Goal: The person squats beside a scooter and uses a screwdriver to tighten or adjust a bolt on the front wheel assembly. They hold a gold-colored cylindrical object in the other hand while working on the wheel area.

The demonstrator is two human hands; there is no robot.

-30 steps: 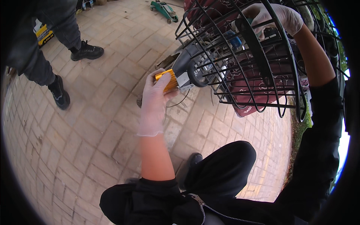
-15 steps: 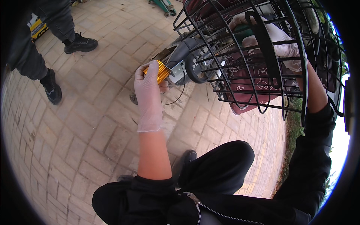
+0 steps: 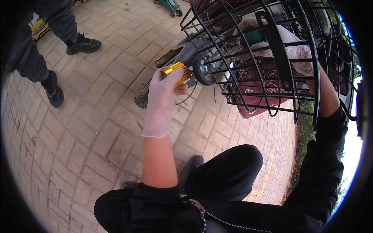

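Observation:
My left hand, in a thin whitish glove, grips a gold ribbed metal housing with thumb and fingers. The housing is tilted against the round black ring at the front of the vehicle, and a thin dark cable hangs below it. Behind the bars of the black wire basket, my gloved right hand is closed round a dark green cylindrical handle. The handle's far end is partly hidden by the bars, so its kind cannot be made out.
Maroon patterned cloth shows through the basket. A tyre and grey fender are beyond my left hand. Another person's legs stand at far left by a yellow-black box. A green wheeled tool sits at the top.
My left hand has moved slightly right and turned the gold housing closer to the black ring; its bracket is now mostly hidden. The green handle in my right hand has shifted and shows more.

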